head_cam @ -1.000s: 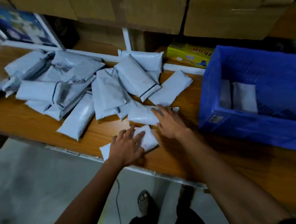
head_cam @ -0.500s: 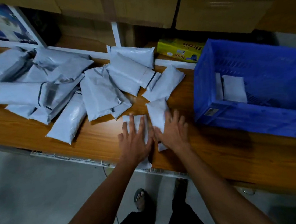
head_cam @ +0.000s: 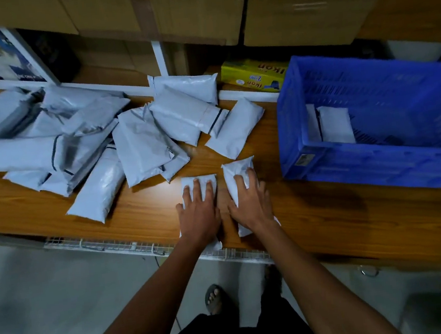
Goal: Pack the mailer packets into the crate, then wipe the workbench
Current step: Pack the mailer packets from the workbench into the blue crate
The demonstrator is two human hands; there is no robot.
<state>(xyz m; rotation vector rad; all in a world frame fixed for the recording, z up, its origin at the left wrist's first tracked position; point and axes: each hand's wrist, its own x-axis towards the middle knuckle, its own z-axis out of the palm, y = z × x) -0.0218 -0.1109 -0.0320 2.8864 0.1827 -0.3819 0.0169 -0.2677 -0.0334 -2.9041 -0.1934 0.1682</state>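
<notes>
Two small grey mailer packets lie side by side near the front edge of the wooden workbench (head_cam: 356, 223). My left hand (head_cam: 199, 212) lies flat on the left packet (head_cam: 201, 181), fingers straight. My right hand (head_cam: 250, 204) presses flat on the right packet (head_cam: 234, 169). A heap of several grey mailer packets (head_cam: 81, 143) covers the bench's left and middle. The blue plastic crate (head_cam: 371, 162) stands at the right, with two packets (head_cam: 336, 124) inside against its left wall.
A yellow box (head_cam: 254, 74) sits behind the crate's left corner. Cardboard cartons (head_cam: 224, 8) fill the shelf above, and a white shelf post (head_cam: 160, 56) rises behind the heap. A wire rack edge (head_cam: 140, 246) runs along the bench front. My feet are on the floor below.
Both hands drew the two small packets toward the front edge and turned them lengthwise, side by side. The packets now lie slightly apart under flat palms. The camera view shifted.
</notes>
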